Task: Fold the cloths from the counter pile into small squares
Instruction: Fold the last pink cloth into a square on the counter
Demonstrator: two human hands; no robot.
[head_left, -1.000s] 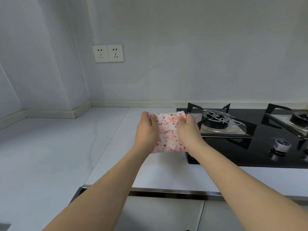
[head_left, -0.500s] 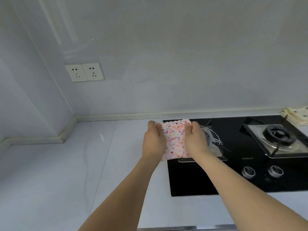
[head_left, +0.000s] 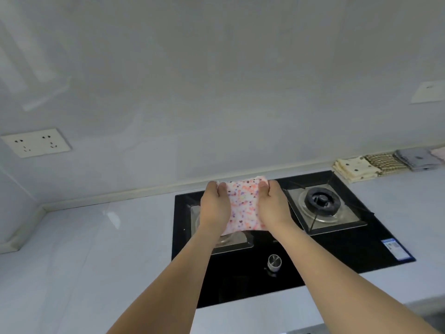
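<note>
A small folded cloth (head_left: 244, 206), white with pink, orange and dark speckles, hangs in the air above the left burner of the hob. My left hand (head_left: 214, 208) grips its left edge and my right hand (head_left: 273, 206) grips its right edge, thumbs on the near face. Folded cloths lie in a row on the counter at the far right: a cream dotted one (head_left: 354, 168), a brown checked one (head_left: 382, 162) and a grey one (head_left: 417, 159), with a pink corner at the frame edge.
A black glass gas hob (head_left: 337, 256) sits in the white counter (head_left: 84, 249), with a right burner (head_left: 321, 201) and a knob (head_left: 274, 262). A double wall socket (head_left: 36, 142) is at the left. The wall runs close behind.
The view has swung right and upward; both hands carry the speckled cloth rightward, from the counter beside the hob to above its left burner. The row of folded cloths has come into view.
</note>
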